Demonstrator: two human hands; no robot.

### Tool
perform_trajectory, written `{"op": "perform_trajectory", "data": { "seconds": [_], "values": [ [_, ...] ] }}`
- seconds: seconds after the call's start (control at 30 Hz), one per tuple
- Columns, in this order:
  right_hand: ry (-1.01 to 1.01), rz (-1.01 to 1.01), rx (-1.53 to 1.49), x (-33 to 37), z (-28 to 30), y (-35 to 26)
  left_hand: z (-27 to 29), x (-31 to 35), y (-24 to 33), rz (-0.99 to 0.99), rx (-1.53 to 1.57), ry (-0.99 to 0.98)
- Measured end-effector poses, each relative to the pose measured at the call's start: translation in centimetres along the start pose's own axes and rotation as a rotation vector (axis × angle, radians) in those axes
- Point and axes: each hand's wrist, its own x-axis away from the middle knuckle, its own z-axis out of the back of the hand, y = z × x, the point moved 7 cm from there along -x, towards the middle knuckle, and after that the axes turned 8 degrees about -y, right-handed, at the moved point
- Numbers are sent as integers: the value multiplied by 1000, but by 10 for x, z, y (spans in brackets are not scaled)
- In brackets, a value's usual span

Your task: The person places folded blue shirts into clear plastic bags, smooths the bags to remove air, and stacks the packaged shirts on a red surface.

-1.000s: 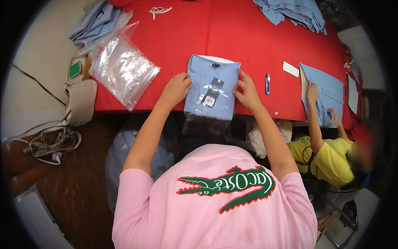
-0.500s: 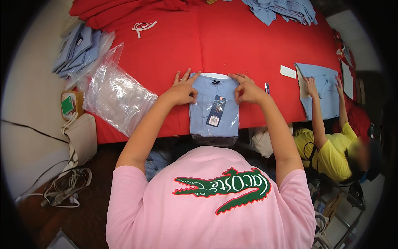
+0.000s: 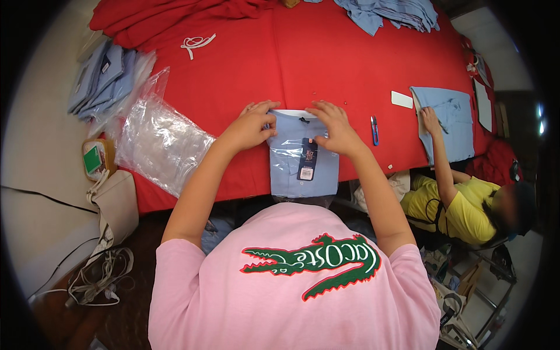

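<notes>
A folded light-blue shirt (image 3: pixel 286 166) lies at the table's front edge in front of me, in a clear plastic bag whose lower end hangs past the edge. A dark hang tag (image 3: pixel 307 158) rests on its front, and a white strip shows at the collar. At the shirt's upper left corner, my left hand (image 3: pixel 252 127) is closed on the bagged shirt, thumb and fingers curled at its edge. Over the upper right part, my right hand (image 3: pixel 339 128) has its fingers stretched to the top edge, thumb apart and touching the front near the tag.
Clear plastic bags (image 3: pixel 160 143) lie to my left, near stacked blue shirts (image 3: pixel 105 76). Blue-handled snips (image 3: pixel 374 131) and a white card (image 3: pixel 401 99) lie to the right. Beyond them, a co-worker's hand (image 3: pixel 430 119) rests on another blue garment (image 3: pixel 452 128). Red fabric (image 3: pixel 175 20) is piled far left.
My right hand has shifted inward over the collar, and its pinch has opened. The hang tag has moved slightly right. One of the co-worker's hands has come off the blue garment.
</notes>
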Motion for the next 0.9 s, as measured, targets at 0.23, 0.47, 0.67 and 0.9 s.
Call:
{"op": "perform_trajectory", "data": {
  "seconds": [0.23,0.47,0.67,0.9],
  "values": [
    [-136,94,45,7,-21,-13,5,18,14,26,-24,-20],
    [17,0,-174,18,1,16,-3,13,0,37,52,31],
    [84,-3,-184,5,10,60,-14,-6,-37,23,64,110],
    [25,-204,-835,-19,-29,110,-15,-24,-58,317,393,179]
  ]
}}
